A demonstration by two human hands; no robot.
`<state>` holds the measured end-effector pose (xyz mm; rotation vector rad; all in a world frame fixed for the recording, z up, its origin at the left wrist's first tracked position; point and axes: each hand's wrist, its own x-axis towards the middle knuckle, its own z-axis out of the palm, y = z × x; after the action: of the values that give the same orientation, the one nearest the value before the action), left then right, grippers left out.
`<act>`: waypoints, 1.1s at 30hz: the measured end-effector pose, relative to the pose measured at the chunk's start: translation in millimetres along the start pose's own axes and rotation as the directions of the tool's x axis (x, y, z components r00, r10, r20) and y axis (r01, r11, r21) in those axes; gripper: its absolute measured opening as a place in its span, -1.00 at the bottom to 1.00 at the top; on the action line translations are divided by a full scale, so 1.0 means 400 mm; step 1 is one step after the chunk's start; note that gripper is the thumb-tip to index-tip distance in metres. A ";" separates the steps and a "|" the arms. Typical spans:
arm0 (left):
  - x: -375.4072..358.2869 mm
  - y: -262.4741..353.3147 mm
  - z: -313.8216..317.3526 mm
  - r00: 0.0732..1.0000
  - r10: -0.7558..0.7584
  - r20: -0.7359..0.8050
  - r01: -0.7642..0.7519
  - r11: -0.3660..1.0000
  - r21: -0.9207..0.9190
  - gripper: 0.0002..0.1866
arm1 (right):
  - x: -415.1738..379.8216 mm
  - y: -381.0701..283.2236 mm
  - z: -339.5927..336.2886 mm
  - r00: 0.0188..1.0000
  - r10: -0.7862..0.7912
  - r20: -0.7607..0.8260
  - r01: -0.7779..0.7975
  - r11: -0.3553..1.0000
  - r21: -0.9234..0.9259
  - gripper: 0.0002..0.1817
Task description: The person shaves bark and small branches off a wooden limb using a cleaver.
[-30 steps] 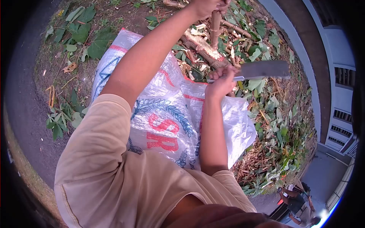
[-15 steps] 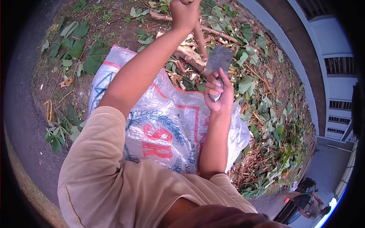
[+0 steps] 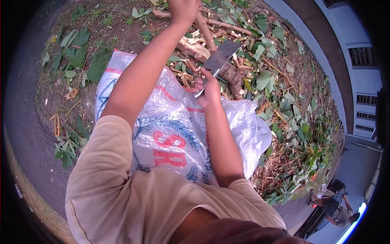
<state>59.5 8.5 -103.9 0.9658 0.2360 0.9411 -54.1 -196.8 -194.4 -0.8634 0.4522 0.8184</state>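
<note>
My right hand is closed around the handle of a cleaver, its broad grey blade tilted up and to the right. At the top edge, partly cut off by the frame, my left hand grips a bare branch. This branch slants down toward a rough log on the ground, whose pale chopped patch shows left of the blade. The blade hides part of the log. Over my lap lies a white woven sack with red and blue print.
Another cut branch lies behind the log. Green leaves and wood chips litter the soil on the right. A paved strip runs along the left, a building wall along the right. Another person is at the lower right.
The cleaver and my right hand have shifted left, and the blade has turned edge-on, slanting rightward. My left hand stays on the branch. The view has shifted slightly.
</note>
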 end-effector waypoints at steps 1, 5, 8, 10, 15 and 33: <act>-0.002 -0.002 0.005 1.000 0.010 -0.008 -0.010 1.000 -0.005 -0.63 | -0.006 -0.007 -0.001 1.000 0.000 0.007 0.000 1.000 -0.012 -0.83; -0.015 0.024 0.041 0.996 0.004 0.089 -0.006 1.000 0.016 -0.67 | -0.087 -0.147 -0.002 0.979 -0.044 0.198 0.016 0.990 0.143 -0.56; -0.044 0.038 0.050 0.987 0.008 0.160 -0.008 1.000 -0.007 -0.69 | -0.237 -0.246 0.055 0.830 -0.491 0.265 0.517 0.855 -0.034 -0.30; -0.043 0.040 0.049 0.992 0.026 0.126 -0.032 0.998 0.049 -0.70 | -0.284 -0.297 0.062 0.544 -0.816 0.195 0.839 0.524 -0.144 -0.26; -0.045 0.037 0.051 0.988 0.084 0.133 -0.090 0.995 0.040 -0.71 | -0.067 -0.120 0.015 0.257 -0.966 0.041 0.966 0.258 0.023 -0.23; -0.032 0.023 0.052 0.998 0.003 0.069 -0.010 0.993 0.114 -0.65 | -0.228 -0.264 0.078 0.441 -0.879 0.181 0.891 0.404 -0.208 -0.35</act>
<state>58.2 -11.7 -87.4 1.1031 0.2302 0.9059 -26.8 -252.6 -65.6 -1.1725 -0.2254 -0.1425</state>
